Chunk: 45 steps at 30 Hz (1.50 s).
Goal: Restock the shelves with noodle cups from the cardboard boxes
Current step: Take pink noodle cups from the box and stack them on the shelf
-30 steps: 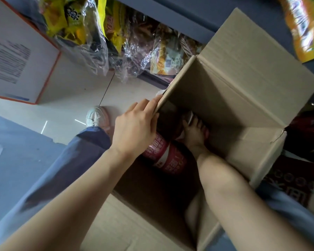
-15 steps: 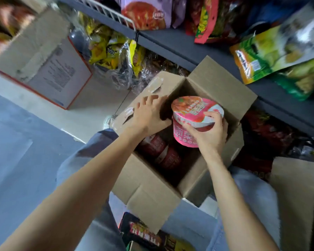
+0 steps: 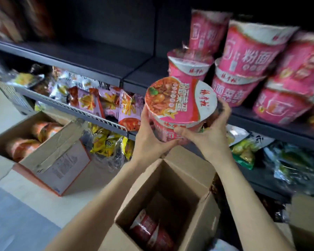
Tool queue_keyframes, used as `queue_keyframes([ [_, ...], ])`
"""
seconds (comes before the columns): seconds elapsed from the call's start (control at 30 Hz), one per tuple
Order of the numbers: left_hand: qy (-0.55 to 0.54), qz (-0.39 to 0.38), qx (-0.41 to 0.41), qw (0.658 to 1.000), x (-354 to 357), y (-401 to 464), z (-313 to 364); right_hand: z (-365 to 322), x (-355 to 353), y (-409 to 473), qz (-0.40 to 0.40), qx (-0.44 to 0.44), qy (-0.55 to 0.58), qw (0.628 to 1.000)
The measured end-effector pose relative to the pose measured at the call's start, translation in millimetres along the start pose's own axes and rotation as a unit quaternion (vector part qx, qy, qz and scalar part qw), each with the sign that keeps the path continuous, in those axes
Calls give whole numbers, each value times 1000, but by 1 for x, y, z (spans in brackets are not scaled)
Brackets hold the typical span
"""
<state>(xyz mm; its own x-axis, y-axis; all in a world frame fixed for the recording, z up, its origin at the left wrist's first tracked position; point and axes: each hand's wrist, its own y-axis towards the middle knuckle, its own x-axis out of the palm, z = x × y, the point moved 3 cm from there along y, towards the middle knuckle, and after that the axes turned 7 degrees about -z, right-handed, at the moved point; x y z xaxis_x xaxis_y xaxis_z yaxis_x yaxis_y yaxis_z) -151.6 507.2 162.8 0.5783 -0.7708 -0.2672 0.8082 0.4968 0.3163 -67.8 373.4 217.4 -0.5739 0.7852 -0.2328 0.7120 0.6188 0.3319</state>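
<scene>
I hold a pink noodle cup (image 3: 179, 104) with a picture lid in both hands, raised in front of the dark shelf (image 3: 134, 75). My left hand (image 3: 150, 136) cups its left side and bottom. My right hand (image 3: 210, 136) grips its right side, thumb across the front. Stacked pink noodle cups (image 3: 243, 69) fill the shelf's right part, just behind the held cup. Below my arms stands the open cardboard box (image 3: 170, 187), with red noodle cups (image 3: 149, 230) lying at its bottom.
A second open box (image 3: 58, 156) with orange cups sits on the floor at left. Snack bags (image 3: 107, 104) fill the lower wire-edged shelf. Green packets (image 3: 243, 149) lie on a lower shelf at right. Another carton (image 3: 308, 220) stands at far right.
The cup has come up out of the box to shelf height. My left hand left the box flap and joined the right hand on the cup. My view lifted toward the shelves.
</scene>
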Motion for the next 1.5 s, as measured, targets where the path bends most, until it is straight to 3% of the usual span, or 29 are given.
queue_keyframes([
  [0.23,22,81,105,991,-15,93,58,-44,-21,84,50,-63,-106,991],
  [0.37,64,56,92,992,-11,155,77,-47,-27,129,135,-52,-153,978],
  [0.53,202,12,3,979,-5,207,73,-33,-20,158,85,-30,-268,959],
  [0.7,108,-57,1,993,-12,199,65,-18,-18,158,72,-33,-331,940],
  [0.83,95,-8,25,995,-21,151,47,-6,-14,114,91,-109,-340,930],
  [0.93,105,25,36,994,-28,97,23,28,-1,73,11,-86,-326,941],
  [1.03,173,7,2,985,-31,42,-16,79,21,37,-131,36,-308,942],
  [1.17,262,-85,-109,955,-26,-28,-70,152,59,-15,-283,170,-331,884],
  [1.3,329,-151,-194,912,-18,-63,-134,217,94,-61,-350,234,-327,846],
  [1.43,389,-215,-253,859,-1,-72,-192,278,127,-98,-438,307,-359,765],
  [1.5,400,-242,-269,842,7,-76,-213,303,143,-112,-467,317,-359,743],
])
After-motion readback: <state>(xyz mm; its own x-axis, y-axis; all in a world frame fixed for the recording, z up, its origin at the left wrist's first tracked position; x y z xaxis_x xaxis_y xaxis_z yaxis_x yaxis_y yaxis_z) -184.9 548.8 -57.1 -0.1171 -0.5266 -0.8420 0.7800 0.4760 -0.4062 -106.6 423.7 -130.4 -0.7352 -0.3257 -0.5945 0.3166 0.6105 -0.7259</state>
